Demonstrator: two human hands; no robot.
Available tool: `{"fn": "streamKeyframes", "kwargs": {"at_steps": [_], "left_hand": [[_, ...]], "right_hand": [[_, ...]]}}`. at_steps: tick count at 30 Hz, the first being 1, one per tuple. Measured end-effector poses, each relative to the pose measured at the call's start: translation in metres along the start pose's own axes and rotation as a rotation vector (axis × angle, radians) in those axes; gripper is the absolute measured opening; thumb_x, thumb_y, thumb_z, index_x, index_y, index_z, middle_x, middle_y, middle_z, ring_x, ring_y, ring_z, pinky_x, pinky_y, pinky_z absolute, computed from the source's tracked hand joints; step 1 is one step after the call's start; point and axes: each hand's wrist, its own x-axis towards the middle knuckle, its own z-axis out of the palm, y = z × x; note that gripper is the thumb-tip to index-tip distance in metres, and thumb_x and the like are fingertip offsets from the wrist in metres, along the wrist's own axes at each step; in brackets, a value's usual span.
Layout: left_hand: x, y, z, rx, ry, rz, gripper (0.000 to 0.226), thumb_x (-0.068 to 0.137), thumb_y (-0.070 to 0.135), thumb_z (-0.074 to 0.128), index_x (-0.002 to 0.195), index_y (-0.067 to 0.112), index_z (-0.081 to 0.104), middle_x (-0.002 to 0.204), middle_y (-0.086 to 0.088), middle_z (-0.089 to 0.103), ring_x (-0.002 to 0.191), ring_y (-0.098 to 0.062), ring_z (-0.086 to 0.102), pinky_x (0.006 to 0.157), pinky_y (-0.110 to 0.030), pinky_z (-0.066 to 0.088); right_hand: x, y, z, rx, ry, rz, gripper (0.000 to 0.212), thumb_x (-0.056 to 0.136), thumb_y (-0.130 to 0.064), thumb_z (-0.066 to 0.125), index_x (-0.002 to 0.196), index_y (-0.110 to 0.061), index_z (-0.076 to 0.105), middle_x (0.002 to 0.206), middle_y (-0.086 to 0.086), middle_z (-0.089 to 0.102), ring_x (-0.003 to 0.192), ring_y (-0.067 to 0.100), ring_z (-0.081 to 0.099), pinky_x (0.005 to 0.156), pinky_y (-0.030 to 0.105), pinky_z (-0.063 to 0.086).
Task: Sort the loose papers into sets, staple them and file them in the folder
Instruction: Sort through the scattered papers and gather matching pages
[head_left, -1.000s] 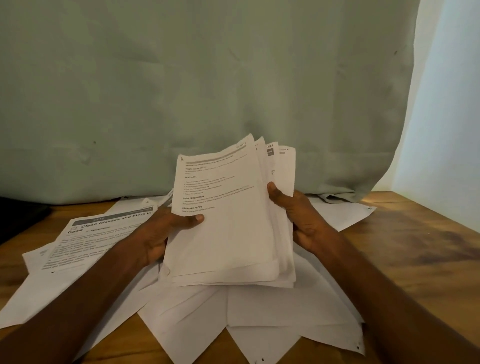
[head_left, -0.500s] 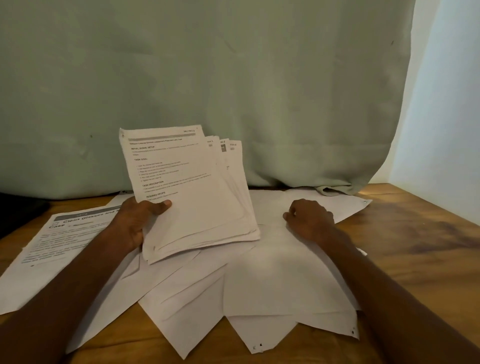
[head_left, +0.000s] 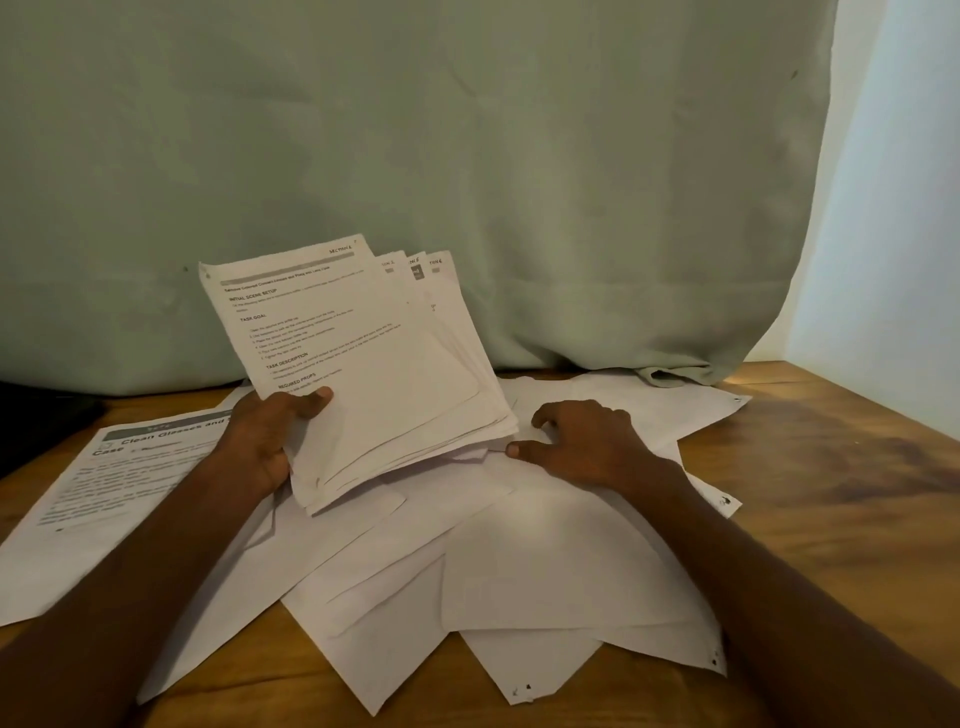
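The left hand (head_left: 262, 441) grips a fanned, floppy stack (head_left: 363, 374) by its lower left edge above the table (head_left: 831, 467), the right hand (head_left: 582, 441) resting fingers-down, holding nothing, on light, slippery loose sheets (head_left: 545, 561), likely best pinched at an edge.

Matt white paper sheets (head_left: 545, 561), glossy grained wooden table (head_left: 841, 467), soft matt cloth backdrop (head_left: 467, 156)
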Motion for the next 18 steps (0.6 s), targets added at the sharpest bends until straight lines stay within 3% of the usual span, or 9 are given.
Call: {"fn": "streamKeyframes", "kwargs": {"at_steps": [6, 9, 12, 16, 18], "left_hand": [[0.005, 0.0, -0.002, -0.009, 0.004, -0.007, 0.051, 0.085, -0.004, 0.077, 0.132, 0.014, 0.067, 0.127, -0.005, 0.072, 0.116, -0.028, 0.067, 0.102, -0.046, 0.053], [0.006, 0.0, -0.004, 0.014, 0.025, -0.009, 0.048, 0.085, -0.003, 0.078, 0.129, 0.015, 0.069, 0.125, -0.004, 0.072, 0.115, -0.027, 0.067, 0.101, -0.046, 0.053], [0.007, 0.003, -0.007, 0.045, 0.035, 0.003, 0.038, 0.084, -0.002, 0.079, 0.115, 0.02, 0.072, 0.112, 0.002, 0.075, 0.108, -0.023, 0.069, 0.087, -0.038, 0.056], [0.013, 0.018, -0.019, 0.1, 0.087, 0.076, 0.034, 0.083, -0.001, 0.08, 0.105, 0.024, 0.072, 0.106, 0.005, 0.074, 0.102, -0.019, 0.068, 0.096, -0.04, 0.053], [0.016, 0.025, -0.027, 0.091, 0.119, 0.083, 0.033, 0.082, -0.001, 0.081, 0.097, 0.027, 0.072, 0.099, 0.008, 0.074, 0.097, -0.016, 0.067, 0.087, -0.037, 0.055]], "right_hand": [[-0.005, -0.006, -0.009, 0.026, 0.106, -0.029, 0.053, 0.087, -0.079, 0.052, 0.093, -0.031, 0.073, 0.089, -0.007, 0.069, 0.089, 0.016, 0.063, 0.085, 0.036, 0.05], [-0.007, -0.01, -0.006, 0.094, 0.166, -0.067, 0.052, 0.088, -0.076, 0.054, 0.115, -0.033, 0.068, 0.115, -0.009, 0.068, 0.111, 0.016, 0.061, 0.097, 0.041, 0.047], [-0.008, -0.017, 0.003, 0.194, 0.12, -0.158, 0.065, 0.089, -0.073, 0.057, 0.14, -0.034, 0.052, 0.147, -0.012, 0.053, 0.133, 0.015, 0.049, 0.11, 0.042, 0.04], [-0.01, -0.033, 0.014, 0.282, 0.043, -0.313, 0.067, 0.09, -0.071, 0.058, 0.148, -0.042, 0.039, 0.151, -0.02, 0.047, 0.138, 0.011, 0.045, 0.112, 0.046, 0.038], [-0.01, -0.039, 0.019, 0.216, -0.042, -0.335, 0.069, 0.089, -0.075, 0.054, 0.148, -0.044, 0.04, 0.151, -0.019, 0.048, 0.139, 0.013, 0.045, 0.113, 0.045, 0.035]]}}
